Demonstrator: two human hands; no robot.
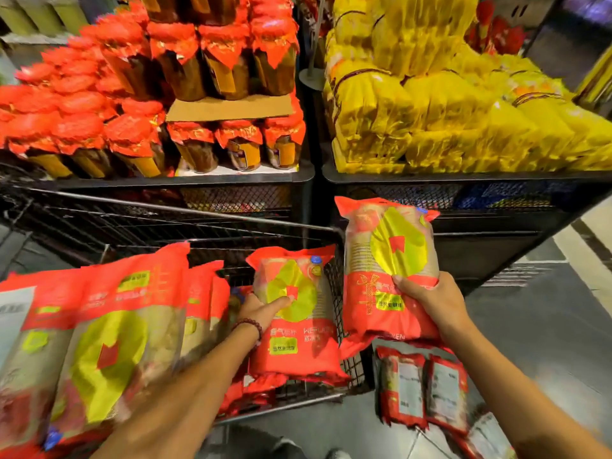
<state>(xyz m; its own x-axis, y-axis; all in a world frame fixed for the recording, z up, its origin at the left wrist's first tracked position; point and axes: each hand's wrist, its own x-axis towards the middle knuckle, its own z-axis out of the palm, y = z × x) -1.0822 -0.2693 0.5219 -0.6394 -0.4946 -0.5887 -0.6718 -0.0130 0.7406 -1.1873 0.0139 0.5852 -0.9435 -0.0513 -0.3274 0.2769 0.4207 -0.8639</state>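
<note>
1. Plainly, in the head view, the right hand (430, 301) grips the raised packet (387, 260) by its lower half, just beyond the corner of the cart (231, 216).
2. The left hand (265, 309) clasps the second packet (298, 346) by its left edge, at the cart's right end.
3. Both look like soft, crinkly plastic bags, fairly light and probably slippery, and the contents may crush.
4. Hold them round the middle with fingers spread, not by the thin sealed edge.

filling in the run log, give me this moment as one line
left hand: grips red packet at cart | right hand: grips second red packet right of cart
</note>
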